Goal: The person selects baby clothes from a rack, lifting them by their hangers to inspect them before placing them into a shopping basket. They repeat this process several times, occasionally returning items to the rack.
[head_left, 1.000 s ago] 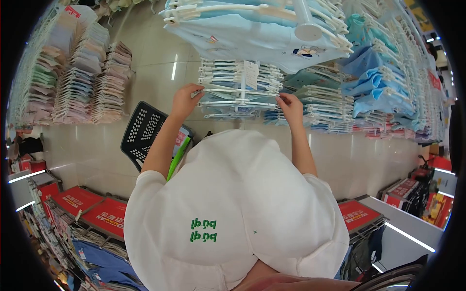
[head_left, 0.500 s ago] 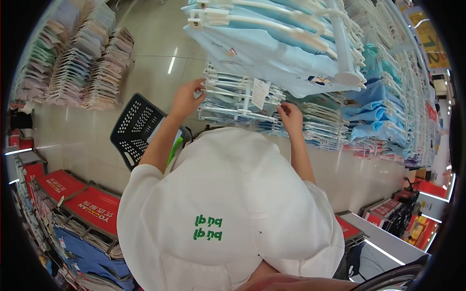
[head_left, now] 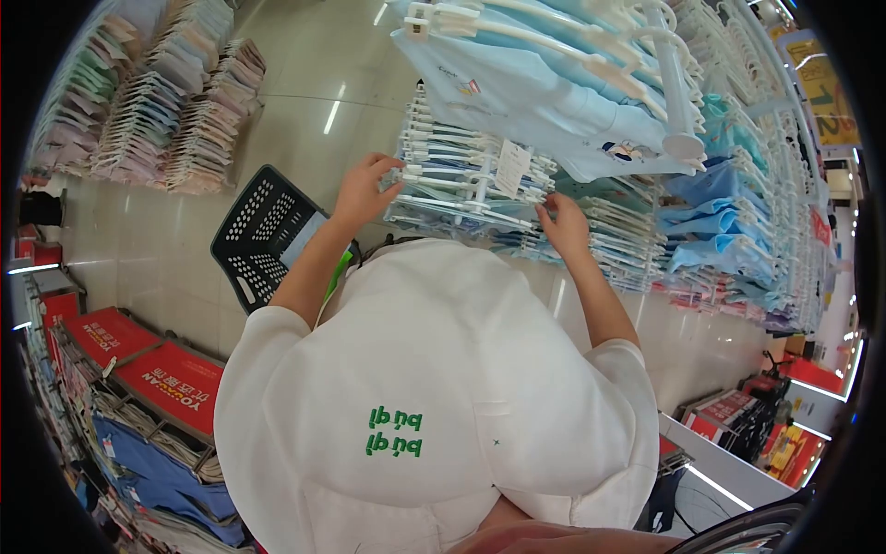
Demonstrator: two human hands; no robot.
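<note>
My left hand [head_left: 365,192] is at the left ends of a row of white clothes hangers [head_left: 443,171], its thumb and fingers parted in a C shape beside them. At the right ends of the same row, my right hand [head_left: 565,225] has its fingers curled, thumb and fingertips on a hanger end. The garments on these hangers are mostly hidden. A white paper tag [head_left: 512,168] with print hangs among them. Just above, a light blue children's garment [head_left: 544,125] with small cartoon prints hangs from a larger white hanger [head_left: 563,48].
A dark perforated shopping basket [head_left: 263,226] stands on the tiled floor [head_left: 318,129] at left. Rows of pastel clothes [head_left: 152,102] hang at upper left. Blue clothes [head_left: 711,203] fill racks at right. Red signs [head_left: 171,383] top a rack at lower left.
The hanger row and the clothes above it appear shifted slightly right in view. Both hands moved right with the row and stay at its ends. The basket shows slightly lower beside my left forearm.
</note>
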